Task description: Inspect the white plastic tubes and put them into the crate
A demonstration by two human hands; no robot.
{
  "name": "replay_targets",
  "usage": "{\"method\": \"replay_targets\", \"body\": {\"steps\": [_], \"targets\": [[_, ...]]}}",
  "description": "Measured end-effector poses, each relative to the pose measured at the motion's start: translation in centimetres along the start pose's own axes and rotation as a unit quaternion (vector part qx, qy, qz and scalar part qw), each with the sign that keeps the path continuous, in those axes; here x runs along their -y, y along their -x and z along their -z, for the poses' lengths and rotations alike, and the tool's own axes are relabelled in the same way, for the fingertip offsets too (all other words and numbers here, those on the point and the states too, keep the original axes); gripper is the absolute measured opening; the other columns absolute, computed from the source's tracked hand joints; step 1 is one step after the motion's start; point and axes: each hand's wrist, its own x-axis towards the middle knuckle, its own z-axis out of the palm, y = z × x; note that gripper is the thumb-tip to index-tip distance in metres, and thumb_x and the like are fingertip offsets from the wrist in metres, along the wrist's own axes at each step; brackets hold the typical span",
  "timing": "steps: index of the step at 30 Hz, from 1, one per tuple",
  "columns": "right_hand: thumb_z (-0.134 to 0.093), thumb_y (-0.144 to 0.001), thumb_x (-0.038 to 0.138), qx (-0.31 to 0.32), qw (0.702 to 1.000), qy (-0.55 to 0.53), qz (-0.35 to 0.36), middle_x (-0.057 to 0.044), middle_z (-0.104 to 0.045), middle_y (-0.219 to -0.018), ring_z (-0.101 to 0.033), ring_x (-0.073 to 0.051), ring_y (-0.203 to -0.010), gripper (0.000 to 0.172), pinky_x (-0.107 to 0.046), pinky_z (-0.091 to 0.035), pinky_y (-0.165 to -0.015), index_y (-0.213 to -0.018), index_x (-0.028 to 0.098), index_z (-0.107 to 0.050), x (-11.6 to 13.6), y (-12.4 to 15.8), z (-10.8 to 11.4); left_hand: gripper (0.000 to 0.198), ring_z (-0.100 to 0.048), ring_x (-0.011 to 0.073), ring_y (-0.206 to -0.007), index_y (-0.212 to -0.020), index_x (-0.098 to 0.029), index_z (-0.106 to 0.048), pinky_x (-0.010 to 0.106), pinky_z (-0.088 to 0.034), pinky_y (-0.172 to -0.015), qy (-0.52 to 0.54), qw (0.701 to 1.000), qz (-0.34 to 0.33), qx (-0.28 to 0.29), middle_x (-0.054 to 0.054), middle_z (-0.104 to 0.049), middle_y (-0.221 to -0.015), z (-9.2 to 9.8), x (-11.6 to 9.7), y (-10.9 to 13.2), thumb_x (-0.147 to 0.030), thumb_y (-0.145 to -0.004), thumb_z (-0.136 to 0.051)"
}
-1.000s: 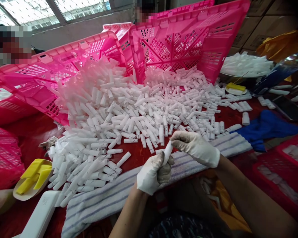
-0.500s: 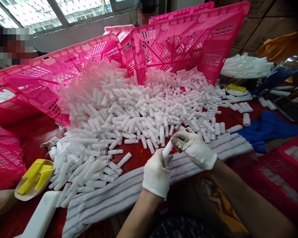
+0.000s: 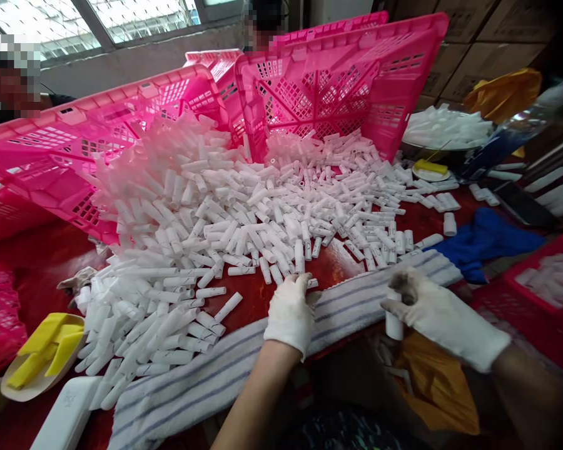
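Observation:
A big heap of short white plastic tubes [image 3: 225,219] covers the red table. My left hand [image 3: 289,312], in a white glove, reaches over the striped towel [image 3: 244,356] to the near edge of the heap; its fingers curl down onto a tube there. My right hand [image 3: 443,319], also gloved, is off the table's front edge and grips one white tube [image 3: 394,322] upright, above an orange bag [image 3: 434,387].
Two pink crates [image 3: 338,81] lie tipped behind the heap. A blue cloth [image 3: 485,240] lies at right, a yellow sponge in a white dish [image 3: 42,353] at left. A red tray with tubes [image 3: 544,281] sits at far right. Other people are at the back.
Both hands held one tube together above the towel. They have parted: my right hand carried the tube right and down past the table edge, my left hand went forward to the heap.

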Motion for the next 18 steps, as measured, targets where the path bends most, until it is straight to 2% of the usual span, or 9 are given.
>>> {"method": "replay_targets", "body": {"steps": [2, 5, 7, 10, 12, 14, 16, 18], "targets": [[-0.068, -0.074, 0.045, -0.030, 0.993, 0.110, 0.006, -0.006, -0.067, -0.079, -0.064, -0.026, -0.077, 0.029, -0.036, -0.051, -0.072, -0.089, 0.022, -0.057, -1.2, -0.8, 1.1, 0.038, -0.059, 0.0260, -0.103, -0.121, -0.024, -0.060, 0.035, -0.045, -0.087, -0.094, 0.995, -0.007, 0.017, 0.011, -0.063, -0.116, -0.6, 0.7, -1.2, -0.018, -0.083, -0.059], [-0.057, -0.083, 0.039, -0.114, 0.965, 0.233, 0.041, -0.010, -0.069, -0.092, -0.063, -0.028, -0.090, 0.024, -0.039, -0.048, -0.082, -0.095, 0.020, -0.063, -0.6, -4.4, 0.1, 0.033, -0.061, 0.0258, -0.097, -0.115, -0.022, -0.064, 0.036, -0.046, -0.083, -0.152, 0.988, -0.007, 0.041, 0.012, -0.065, -0.105, -1.1, 1.2, -2.3, -0.013, -0.085, -0.052], [-0.055, -0.084, 0.030, -0.124, 0.951, 0.280, 0.048, -0.014, -0.068, -0.101, -0.062, -0.031, -0.096, 0.025, -0.041, -0.047, -0.083, -0.102, 0.017, -0.065, 0.5, -7.4, -1.8, 0.028, -0.061, 0.0255, -0.094, -0.109, -0.021, -0.067, 0.037, -0.046, -0.082, -0.108, 0.994, 0.004, 0.021, 0.012, -0.066, -0.101, -1.1, 1.2, -2.4, -0.014, -0.085, -0.054], [-0.052, -0.086, 0.025, -0.110, 0.943, 0.312, 0.041, -0.021, -0.066, -0.100, -0.061, -0.035, -0.096, 0.025, -0.047, -0.045, -0.083, -0.100, 0.013, -0.068, 1.8, -10.0, -4.6, 0.021, -0.060, 0.0244, -0.095, -0.101, -0.018, -0.069, 0.035, -0.045, -0.087, 0.034, 0.998, 0.003, -0.046, 0.011, -0.065, -0.100, -0.4, 1.1, -1.8, -0.020, -0.082, -0.062], [-0.051, -0.087, 0.028, -0.105, 0.961, 0.246, 0.063, -0.020, -0.066, -0.096, -0.062, -0.033, -0.092, 0.026, -0.046, -0.046, -0.082, -0.100, 0.012, -0.067, 2.4, -9.8, -5.7, 0.020, -0.058, 0.0226, -0.099, -0.102, -0.018, -0.068, 0.032, -0.043, -0.091, 0.134, 0.988, 0.001, -0.079, 0.010, -0.065, -0.105, 0.3, 0.7, -1.1, -0.026, -0.086, -0.059], [-0.054, -0.087, 0.036, -0.090, 0.990, 0.057, 0.096, -0.014, -0.066, -0.096, -0.063, -0.027, -0.087, 0.027, -0.041, -0.048, -0.081, -0.102, 0.016, -0.064, 3.0, -8.3, -6.2, 0.024, -0.058, 0.0196, -0.096, -0.107, -0.019, -0.064, 0.029, -0.043, -0.089, 0.243, 0.966, 0.028, -0.080, 0.008, -0.064, -0.105, 0.8, 0.2, -0.3, -0.033, -0.090, -0.053], [-0.060, -0.084, 0.045, -0.055, 0.979, -0.165, 0.107, -0.008, -0.067, -0.093, -0.063, -0.021, -0.080, 0.030, -0.036, -0.051, -0.076, -0.100, 0.020, -0.061, 4.0, -6.5, -6.3, 0.030, -0.058, 0.0163, -0.082, -0.110, -0.020, -0.061, 0.027, -0.046, -0.078, 0.348, 0.934, 0.071, -0.047, 0.005, -0.065, -0.095, 1.0, -0.4, 0.4, -0.041, -0.091, -0.050], [-0.068, -0.078, 0.048, -0.002, 0.950, -0.296, 0.101, -0.005, -0.066, -0.088, -0.062, -0.018, -0.076, 0.032, -0.033, -0.051, -0.072, -0.093, 0.021, -0.062, 5.1, -5.1, -6.2, 0.036, -0.056, 0.0137, -0.071, -0.113, -0.019, -0.060, 0.025, -0.046, -0.069, 0.397, 0.913, 0.092, -0.005, 0.003, -0.063, -0.086, 0.8, -0.6, 0.7, -0.046, -0.090, -0.051]]}}
